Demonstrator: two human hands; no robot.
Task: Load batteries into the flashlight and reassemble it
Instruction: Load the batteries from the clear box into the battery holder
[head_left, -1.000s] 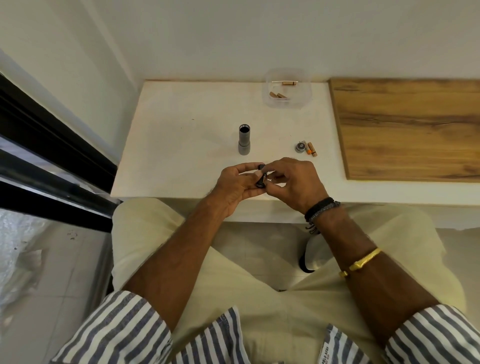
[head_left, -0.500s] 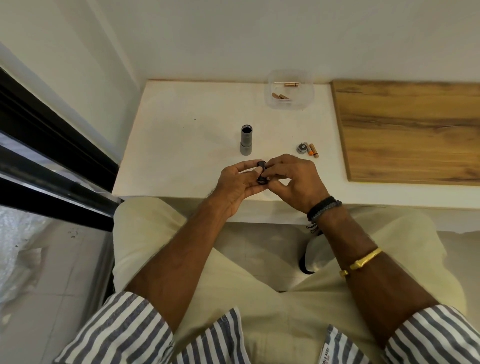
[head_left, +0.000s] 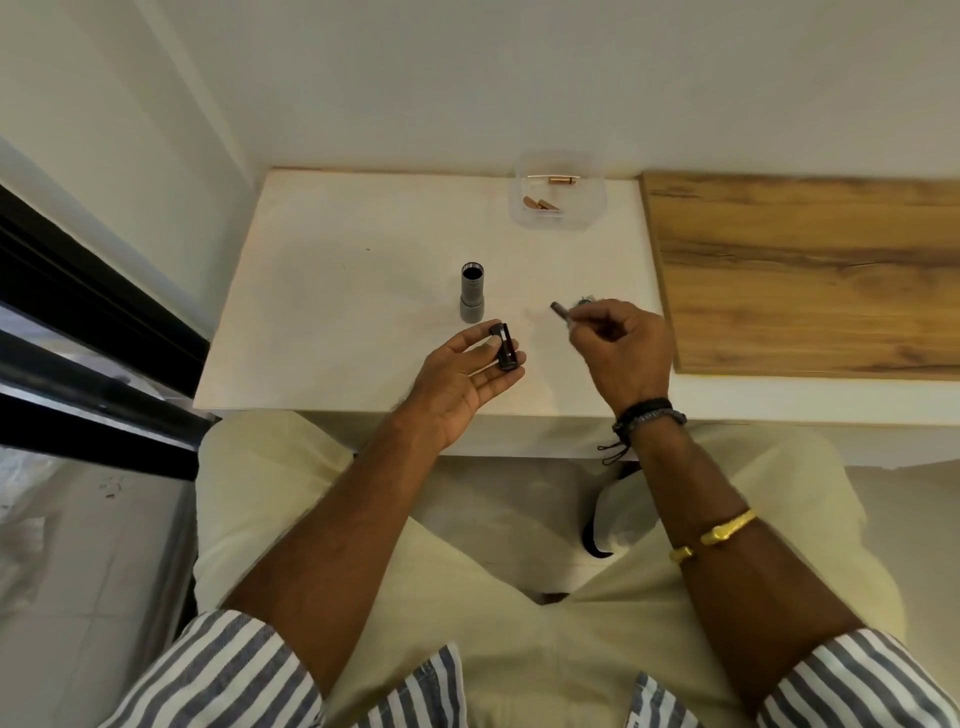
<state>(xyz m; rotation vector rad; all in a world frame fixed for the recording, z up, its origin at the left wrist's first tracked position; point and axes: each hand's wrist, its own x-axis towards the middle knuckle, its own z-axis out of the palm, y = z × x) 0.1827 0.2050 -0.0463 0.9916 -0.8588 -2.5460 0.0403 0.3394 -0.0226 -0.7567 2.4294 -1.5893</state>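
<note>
The grey flashlight body (head_left: 471, 299) stands upright on the white table (head_left: 337, 291), open end up. My left hand (head_left: 462, 379) lies palm up just in front of it, and the black battery holder (head_left: 504, 353) rests across its fingers. My right hand (head_left: 621, 345) is to the right, above the table. It pinches a small battery (head_left: 562, 312), blurred by motion, that points left toward the holder. A bit of the flashlight's end cap (head_left: 586, 301) shows behind the right fingers; the rest is hidden.
A clear plastic tub (head_left: 592, 208) with a few copper-coloured batteries sits at the back of the table. A wooden board (head_left: 810, 270) covers the surface to the right. A black window frame (head_left: 93, 332) runs along the left. My lap is below the table edge.
My hands, joined on the black holder before, have come apart. The right hand went right to the loose batteries and now holds one. The left hand turned palm up, still holding the holder.
</note>
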